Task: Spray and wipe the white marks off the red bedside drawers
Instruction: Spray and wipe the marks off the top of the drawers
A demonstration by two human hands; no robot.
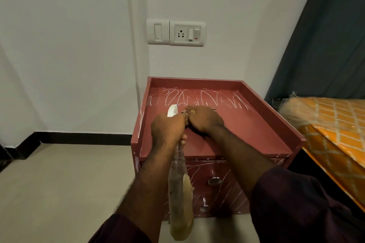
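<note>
The red bedside drawers point(246, 124) stand against the wall, their tray-like top scribbled with white marks point(197, 97) along the back; more white lines cross the drawer fronts point(227, 175). My left hand point(167, 126) grips the neck of a clear spray bottle point(180, 199), whose white nozzle point(172, 110) points toward the marks while its body hangs down in front of the drawers. My right hand point(203, 117) presses a crumpled cloth point(184, 113) onto the top, right beside the nozzle; most of the cloth is hidden under the fingers.
A bed with an orange patterned cover point(335, 134) stands close on the right, under a dark curtain point(325, 45). A switch and socket plate point(176, 32) sits on the white wall above. Bare tiled floor point(59, 183) lies to the left.
</note>
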